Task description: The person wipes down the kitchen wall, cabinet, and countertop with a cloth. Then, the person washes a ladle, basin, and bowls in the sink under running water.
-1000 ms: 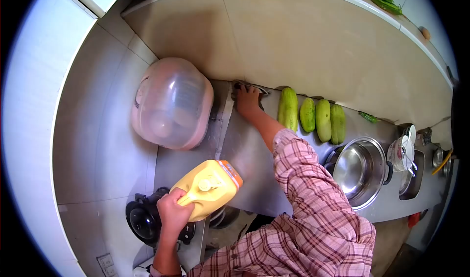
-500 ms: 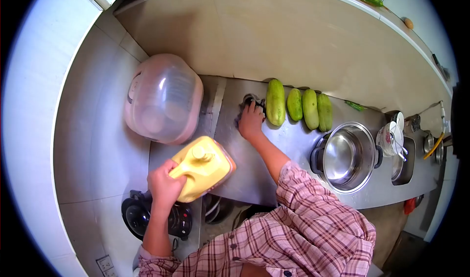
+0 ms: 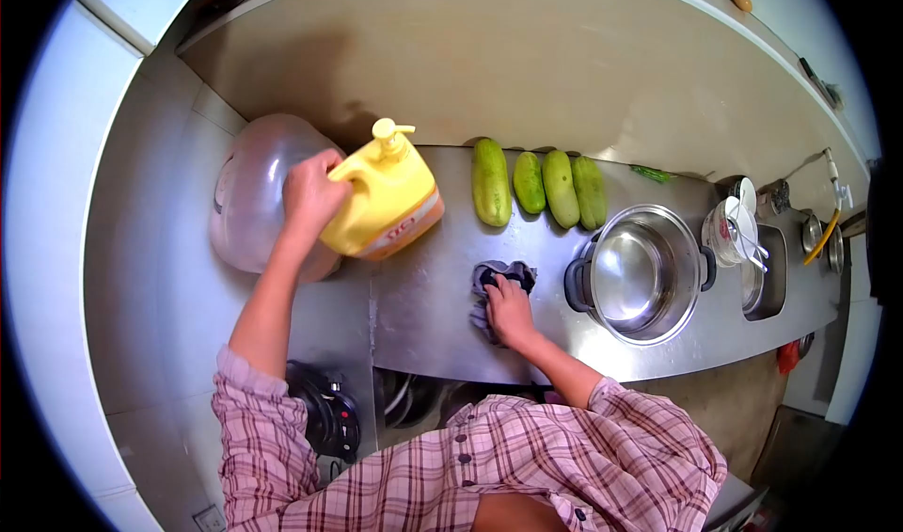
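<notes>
My left hand [image 3: 315, 193] is closed around the handle of a yellow jug with a pump top [image 3: 386, 203]. The jug is tilted and blocks part of the pink-based plastic box with a clear lid [image 3: 268, 184] behind it. On the steel counter [image 3: 423, 316], my right hand [image 3: 509, 308] presses on a crumpled dark grey cloth [image 3: 484, 283], its fingers bunched into the fabric. Several green gourds [image 3: 491, 184] lie side by side along the wall, beyond the cloth.
A wide steel pot with black handles [image 3: 640, 278] stands right of the cloth. Further right are stacked bowls with spoons [image 3: 734, 236] and a small sink [image 3: 773, 273]. A black electric appliance [image 3: 329, 419] sits low at the left. A ledge [image 3: 701, 5] runs above the wall.
My left hand has lifted the jug up and away from me, toward the wall. My right hand has drawn the cloth from near the wall back toward me. The view has shifted slightly.
</notes>
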Tool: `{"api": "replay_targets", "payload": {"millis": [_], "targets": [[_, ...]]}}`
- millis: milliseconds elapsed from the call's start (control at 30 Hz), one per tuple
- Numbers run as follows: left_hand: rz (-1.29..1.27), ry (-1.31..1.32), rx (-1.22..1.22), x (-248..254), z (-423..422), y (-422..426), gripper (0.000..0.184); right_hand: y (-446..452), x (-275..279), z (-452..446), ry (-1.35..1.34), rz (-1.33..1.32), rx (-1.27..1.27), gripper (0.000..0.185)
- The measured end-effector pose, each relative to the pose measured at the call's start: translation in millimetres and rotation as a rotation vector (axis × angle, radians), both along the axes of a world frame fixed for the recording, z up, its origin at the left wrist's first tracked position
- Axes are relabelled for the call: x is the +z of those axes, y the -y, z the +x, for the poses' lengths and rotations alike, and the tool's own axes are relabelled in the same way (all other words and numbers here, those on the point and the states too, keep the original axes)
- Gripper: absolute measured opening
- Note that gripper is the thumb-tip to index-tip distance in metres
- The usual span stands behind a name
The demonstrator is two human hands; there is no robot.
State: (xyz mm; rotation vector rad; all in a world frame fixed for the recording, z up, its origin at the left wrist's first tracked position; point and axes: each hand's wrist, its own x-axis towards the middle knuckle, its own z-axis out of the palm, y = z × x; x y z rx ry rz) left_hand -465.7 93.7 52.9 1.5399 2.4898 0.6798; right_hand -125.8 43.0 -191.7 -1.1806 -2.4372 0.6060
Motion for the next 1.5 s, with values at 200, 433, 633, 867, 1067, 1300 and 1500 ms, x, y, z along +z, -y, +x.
{"api": "replay_targets", "payload": {"millis": [200,433,633,867,1067,1300,1500], "targets": [[0.013,-0.069,0.036,-3.8,-7.0,-55.5,0.020,-44.6,11.4,-72.7,-0.373,0.032,-0.125,0.028],[0.055,-0.133,0.005,-23.9,-22.3,-88.1,0.020,-122.2,28.6,-164.8,-0.126,-0.011,-0.250,0.066],[0.106,-0.168,-0.040,-39.8,-34.7,-96.9,0.017,-156.1,6.6,-176.4,0.053,0.007,-0.176,0.089],[0.182,-0.091,-0.017,-54.5,-36.0,-108.3,0.016,-125.8,24.0,-143.5,0.202,-0.028,-0.064,0.086],[0.214,-0.147,-0.096,-47.7,-25.9,-111.9,0.016,-29.1,-4.2,-46.6,0.085,0.098,0.031,0.078],[0.210,-0.364,-0.247,-19.8,-2.7,-92.3,0.032,-33.7,0.5,51.6,-0.058,0.111,-0.195,0.046],[0.057,0.175,-0.287,-55.2,132.4,-65.3,0.032,-55.1,12.5,24.2,-0.146,-0.004,-0.165,0.035]]}}
